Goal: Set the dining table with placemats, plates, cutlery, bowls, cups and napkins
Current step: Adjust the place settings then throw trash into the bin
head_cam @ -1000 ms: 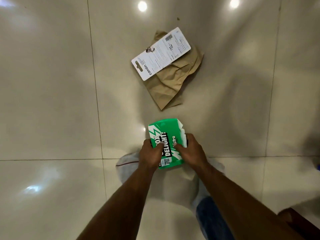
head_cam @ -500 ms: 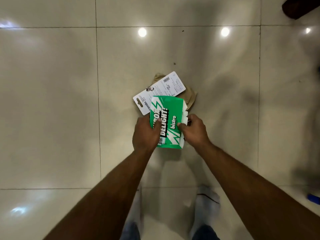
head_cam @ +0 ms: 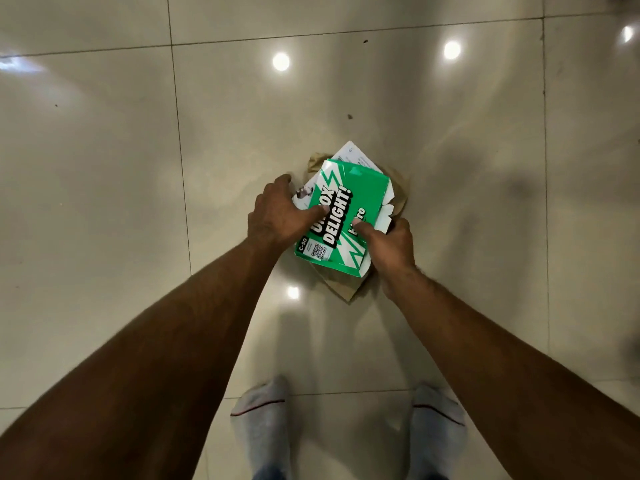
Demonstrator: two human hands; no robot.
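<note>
Your hands (head_cam: pixel 332 226) now carry the green box (head_cam: pixel 349 216) farther out, over the white card (head_cam: pixel 353 155) and brown paper bag (head_cam: pixel 398 199) on the floor (head_cam: pixel 104 168), covering most of both. Both your socked feet (head_cam: pixel 263 410) now show near you.

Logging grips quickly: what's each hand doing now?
Left hand: gripping the green box.
Right hand: gripping the same green box.

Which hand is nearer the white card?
Left. The left hand overlaps the white card's near end beside the green box; the right hand grips the box's opposite edge.
</note>
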